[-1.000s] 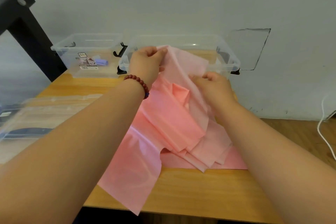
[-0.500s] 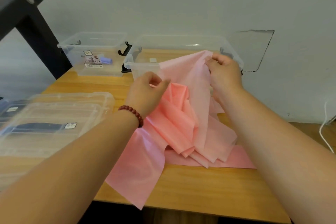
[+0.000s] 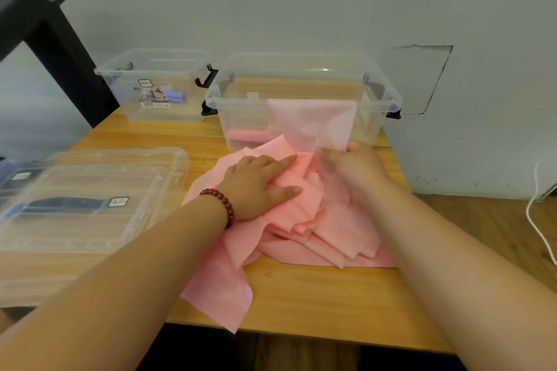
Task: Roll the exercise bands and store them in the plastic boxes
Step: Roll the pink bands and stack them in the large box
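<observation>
pink band [image 3: 331,235] likely handling light, limp, slippery | left hand [image 3: 259,187] pressing flat, fingers straight, at 10 o'clock | right hand [image 3: 352,166] pinching its edge at 1 o'clock

Your thin pink stretchy exercise band [image 3: 301,220]: crumpled in loose folds just in front of large clear plastic box [image 3: 238,103], one end hanging over its front rim. Inside that box, bottom left: rolled pink band [image 3: 245,135], lying flat. Left of box: smaller clear plastic box [image 3: 126,105], small blue roll [image 3: 176,96] inside.
</observation>
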